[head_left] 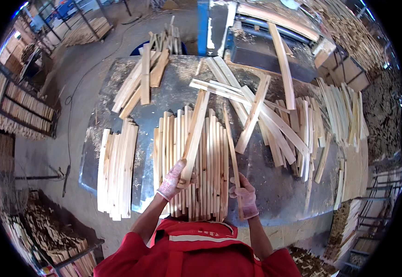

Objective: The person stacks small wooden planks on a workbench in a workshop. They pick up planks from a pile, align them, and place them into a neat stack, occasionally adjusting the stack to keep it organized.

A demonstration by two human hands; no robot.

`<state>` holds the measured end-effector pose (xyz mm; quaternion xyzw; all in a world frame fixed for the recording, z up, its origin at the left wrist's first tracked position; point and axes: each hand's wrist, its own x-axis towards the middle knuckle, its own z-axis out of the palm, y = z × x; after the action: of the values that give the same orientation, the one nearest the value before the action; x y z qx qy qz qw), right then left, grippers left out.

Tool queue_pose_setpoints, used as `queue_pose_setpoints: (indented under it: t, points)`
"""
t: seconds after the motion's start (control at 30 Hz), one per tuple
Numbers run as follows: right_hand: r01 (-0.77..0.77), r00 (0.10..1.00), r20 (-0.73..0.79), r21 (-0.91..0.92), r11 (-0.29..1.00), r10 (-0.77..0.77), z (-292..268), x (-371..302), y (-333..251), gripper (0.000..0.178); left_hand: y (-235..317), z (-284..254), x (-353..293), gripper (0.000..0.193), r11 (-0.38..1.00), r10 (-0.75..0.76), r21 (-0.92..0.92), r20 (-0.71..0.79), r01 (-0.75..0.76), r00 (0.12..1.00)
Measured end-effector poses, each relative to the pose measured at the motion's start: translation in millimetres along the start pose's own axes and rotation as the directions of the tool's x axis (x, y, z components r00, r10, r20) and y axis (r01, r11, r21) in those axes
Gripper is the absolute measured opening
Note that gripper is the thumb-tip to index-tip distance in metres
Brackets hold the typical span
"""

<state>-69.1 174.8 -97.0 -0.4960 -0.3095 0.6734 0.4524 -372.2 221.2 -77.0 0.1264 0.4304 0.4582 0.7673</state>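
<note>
My left hand (172, 180), in a pale work glove, is closed round the near end of a wide wooden board (195, 131). That board slants up and away over a row of narrow wooden strips (216, 171) laid side by side at the table's near edge. At the row's right, my gloved right hand (245, 195) grips the near end of a thin wooden strip (231, 147), which points away from me. Farther right, loose boards (275, 121) lie crossed over each other.
A dark metal table (145, 124) carries another bundle of strips (117, 171) at left and offcuts (138, 83) at the far left. Behind it stands a machine (268, 55) with a board leaning from it. More strips (344, 111) are heaped at right; racks of wood (18, 106) flank the floor.
</note>
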Motion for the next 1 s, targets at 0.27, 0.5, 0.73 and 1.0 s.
queue_pose_setpoints:
  t: [0.27, 0.5, 0.73, 1.0]
  points:
    - [0.181, 0.983, 0.178, -0.982, 0.057, -0.047, -43.7, 29.7, 80.4, 0.057, 26.8, -34.8, -10.9, 0.057, 0.982, 0.002, 0.183, -0.205, 0.037, 0.979]
    - [-0.027, 0.848, -0.205, -0.938, 0.346, -0.489, -28.9, 193.4, -22.7, 0.082, 22.8, -61.0, 0.5, 0.071, 0.998, 0.016, -0.055, -0.286, -0.033, 0.958]
    - [-0.074, 0.83, -0.338, -0.855, 0.512, -0.443, -14.0, 235.5, -49.1, 0.089, 8.1, -25.7, 32.1, 0.077, 0.972, -0.086, -0.233, -0.166, 0.045, 0.982]
    - [0.246, 0.966, 0.255, -0.955, -0.165, -0.034, -38.7, 12.7, 57.2, 0.075, -6.3, -18.9, 38.7, 0.074, 0.977, -0.083, -0.211, -0.254, 0.029, 0.964]
